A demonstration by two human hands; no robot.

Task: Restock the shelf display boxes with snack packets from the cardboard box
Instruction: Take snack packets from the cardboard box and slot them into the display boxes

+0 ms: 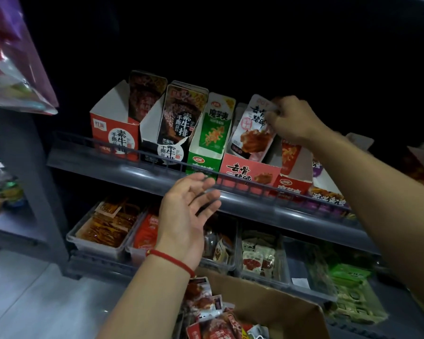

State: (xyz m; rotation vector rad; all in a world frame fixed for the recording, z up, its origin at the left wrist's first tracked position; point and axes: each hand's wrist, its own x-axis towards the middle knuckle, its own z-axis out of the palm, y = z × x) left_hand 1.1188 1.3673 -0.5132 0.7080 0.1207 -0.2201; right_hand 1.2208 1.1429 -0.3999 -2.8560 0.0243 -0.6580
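Pinching a white-and-red snack packet, the right hand contrasts the spread left hand.

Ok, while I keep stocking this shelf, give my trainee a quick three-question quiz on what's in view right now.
1. True or false: the left hand is holding a packet.
2. Which display box is the right hand working at? A) green box B) pink box C) black box
3. Fill in: the cardboard box of spare packets sits ___ the shelf rail.

Key: 1 false, it is open and empty. 2 B, it pinches a white packet standing in the pink box. 3 below.
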